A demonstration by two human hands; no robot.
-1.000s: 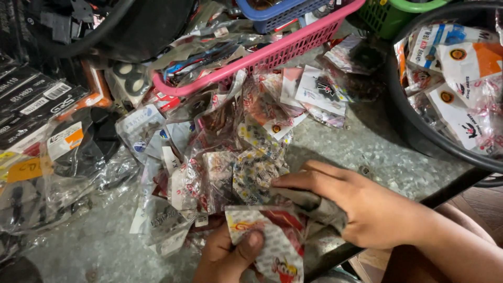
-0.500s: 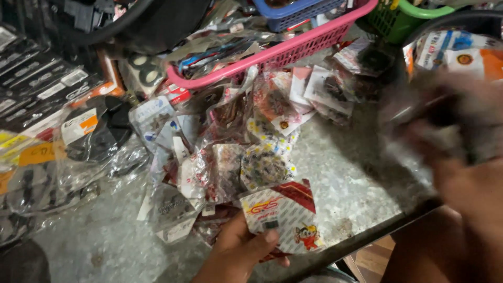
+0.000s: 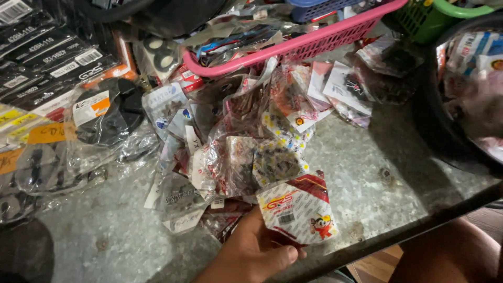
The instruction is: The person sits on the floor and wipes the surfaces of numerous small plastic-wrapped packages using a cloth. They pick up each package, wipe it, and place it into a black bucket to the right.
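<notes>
My left hand (image 3: 251,251) reaches in from the bottom edge and grips a flat white-and-red packet (image 3: 296,209) by its lower edge, thumb on top. The packet lies at the near end of a heap of clear plastic packets of small metal parts (image 3: 246,152) on a grey metal table (image 3: 367,167). My right hand (image 3: 479,107) is only a pinkish blur at the far right, over a black tub (image 3: 429,126) full of similar packets. Whether it holds anything is hidden by the blur.
A pink plastic basket (image 3: 314,44) with packets stands behind the heap, with a green basket (image 3: 424,15) at the top right. Black boxes and bagged black rubber parts (image 3: 99,118) crowd the left side. The table's front edge (image 3: 419,225) runs diagonally above my knee (image 3: 445,251).
My right hand left the heap beside the packet and swung right to the black tub. My left hand keeps its hold on the white-and-red packet, now fully uncovered.
</notes>
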